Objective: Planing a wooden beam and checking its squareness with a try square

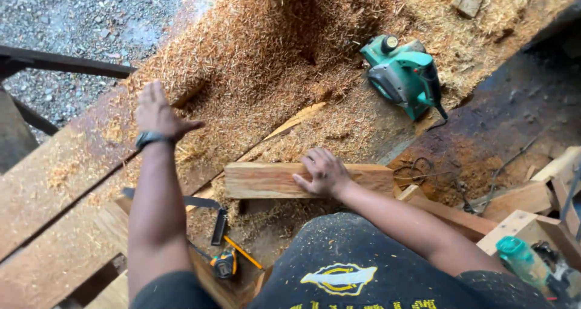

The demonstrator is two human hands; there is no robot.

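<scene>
My right hand [324,173] rests flat on a short squared block of wood [266,180] that lies across the workbench in front of me. My left hand [156,110], with a dark watch on the wrist, lies palm down with fingers apart on the shaving-covered bench top [66,182], holding nothing. A thick layer of wood shavings [266,55] covers the bench between and beyond both hands. Beyond the block, a thin wood sliver [295,121] lies in the shavings.
A green electric planer [403,74] sits at the far right of the shavings. A metal try square [209,215], a pencil [243,253] and a tape measure [224,264] lie near my body. Wood offcuts [520,206] and a green tool [526,260] are at right. Gravel ground [78,18] lies beyond the bench.
</scene>
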